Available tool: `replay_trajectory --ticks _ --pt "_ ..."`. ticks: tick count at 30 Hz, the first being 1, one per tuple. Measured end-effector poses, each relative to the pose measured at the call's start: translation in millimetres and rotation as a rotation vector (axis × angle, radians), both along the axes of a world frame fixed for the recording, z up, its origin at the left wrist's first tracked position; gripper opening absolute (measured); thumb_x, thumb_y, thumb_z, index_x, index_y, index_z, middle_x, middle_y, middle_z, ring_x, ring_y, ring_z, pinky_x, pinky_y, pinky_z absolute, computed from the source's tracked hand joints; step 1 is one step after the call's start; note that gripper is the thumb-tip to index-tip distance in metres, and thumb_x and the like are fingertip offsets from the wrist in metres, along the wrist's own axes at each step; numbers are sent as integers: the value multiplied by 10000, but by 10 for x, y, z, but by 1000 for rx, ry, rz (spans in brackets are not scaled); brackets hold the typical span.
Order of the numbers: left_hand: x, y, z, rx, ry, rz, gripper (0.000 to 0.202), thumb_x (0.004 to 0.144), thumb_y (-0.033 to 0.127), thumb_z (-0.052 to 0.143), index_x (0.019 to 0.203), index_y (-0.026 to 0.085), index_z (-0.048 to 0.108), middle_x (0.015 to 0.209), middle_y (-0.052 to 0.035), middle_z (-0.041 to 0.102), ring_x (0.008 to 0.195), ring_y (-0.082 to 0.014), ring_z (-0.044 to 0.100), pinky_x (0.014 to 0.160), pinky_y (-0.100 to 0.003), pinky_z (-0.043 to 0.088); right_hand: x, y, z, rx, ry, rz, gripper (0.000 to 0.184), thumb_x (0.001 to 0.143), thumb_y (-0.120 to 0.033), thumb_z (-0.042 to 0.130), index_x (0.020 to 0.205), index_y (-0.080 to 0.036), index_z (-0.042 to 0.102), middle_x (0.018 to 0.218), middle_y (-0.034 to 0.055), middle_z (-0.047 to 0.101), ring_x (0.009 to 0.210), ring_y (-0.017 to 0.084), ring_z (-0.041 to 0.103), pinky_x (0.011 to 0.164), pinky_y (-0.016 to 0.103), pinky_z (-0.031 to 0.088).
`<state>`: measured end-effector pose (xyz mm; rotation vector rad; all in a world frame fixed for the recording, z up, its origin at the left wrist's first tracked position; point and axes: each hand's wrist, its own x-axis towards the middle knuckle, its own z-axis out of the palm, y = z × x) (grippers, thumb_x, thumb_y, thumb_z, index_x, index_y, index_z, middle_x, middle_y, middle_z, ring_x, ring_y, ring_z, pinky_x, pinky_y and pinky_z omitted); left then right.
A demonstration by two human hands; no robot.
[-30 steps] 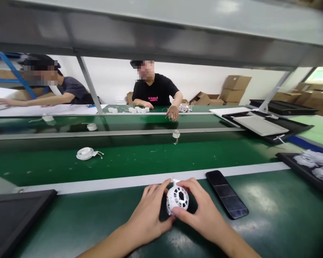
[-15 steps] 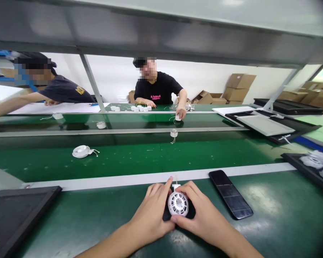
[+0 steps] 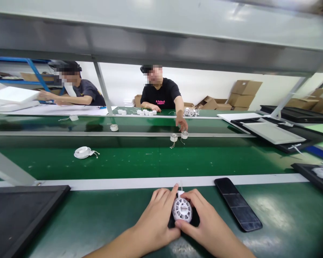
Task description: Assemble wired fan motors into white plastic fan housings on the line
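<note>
over the dark green worktop (image 3: 118, 211), near the white edge strip (image 3: 140, 183): round white plastic housing with radial slots (image 3: 182, 210), held between both bare hands. right hand (image 3: 208, 219): thumb and fingers closed around its right side, spread only to its width. left hand (image 3: 156, 215): curled snugly against its left side, index finger outstretched. glossy black rectangular slab (image 3: 238, 204) right of the hands, apart. beyond, white ring-shaped part with pale wires (image 3: 83, 152) lies on green surface (image 3: 140, 161).

A black phone (image 3: 238, 205) lies at the far edge of the desk (image 3: 102, 211), a black tray (image 3: 21, 208) further left.
</note>
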<state>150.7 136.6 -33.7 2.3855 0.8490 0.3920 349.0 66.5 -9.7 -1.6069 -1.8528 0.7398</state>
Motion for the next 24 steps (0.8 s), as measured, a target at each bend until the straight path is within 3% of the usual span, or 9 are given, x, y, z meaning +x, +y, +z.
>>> replay_trajectory --ticks 4,8,10,12,14,16,19,24 --pt "7 -7 -4 6 1 -2 1093 703 220 676 1671 136 175 1434 -161 538 1249 -351 435 1150 -542 339 13 2 -21 -1 -148 -6 431 862 -333 785 1253 -261 620 1205 62 638 1090 302 595 965 457 456" --pt "-33 -4 40 18 -87 -20 1151 661 301 769 1664 157 224 1419 -163 553 1237 -377 464 1150 -571 344 52 2 -14 -28 -156 -3 461 875 -354 793 1299 -281 629 1190 71 665 1063 313 601 942 458 472" --pt "-56 6 100 -42 -182 5 954 734 363 774 1594 191 398 1381 -142 591 1220 -359 504 1130 -550 378 69 0 -9 -8 -132 4 446 898 -352 774 1316 -294 628 1209 71 670 1072 310 605 946 446 480" --pt "-59 19 163 -183 -300 77 548 900 393 679 1409 207 600 1276 -112 661 1150 -305 578 1064 -483 446 79 1 -13 23 -84 18 432 917 -351 759 1325 -303 623 1244 65 667 1108 304 605 968 431 484" --pt "-37 34 197 -381 -425 139 340 1003 413 597 1251 192 671 1173 -96 708 1049 -256 643 971 -412 503 79 10 -28 52 -38 34 459 910 -344 767 1339 -303 611 1285 64 657 1153 299 604 1000 419 483" --pt "0 50 182 -598 -529 137 380 991 469 649 1206 156 664 1139 -110 726 1020 -251 680 936 -386 524 75 31 -47 71 -22 50 507 875 -326 798 1344 -292 609 1301 74 653 1170 303 611 1011 417 488" --pt "40 84 88 -829 -628 105 525 915 551 751 1199 120 653 1151 -144 732 1121 -294 686 989 -402 513 77 69 -85 72 -19 83 533 853 -369 823 1337 -272 623 1297 94 657 1162 323 633 1001 429 506" --pt "30 150 -38 -919 -631 18 599 899 598 770 1229 108 671 1165 -166 740 1137 -320 696 1015 -432 496 117 102 -272 152 18 86 510 910 -529 767 1346 -297 637 1303 99 669 1139 313 670 969 399 541"
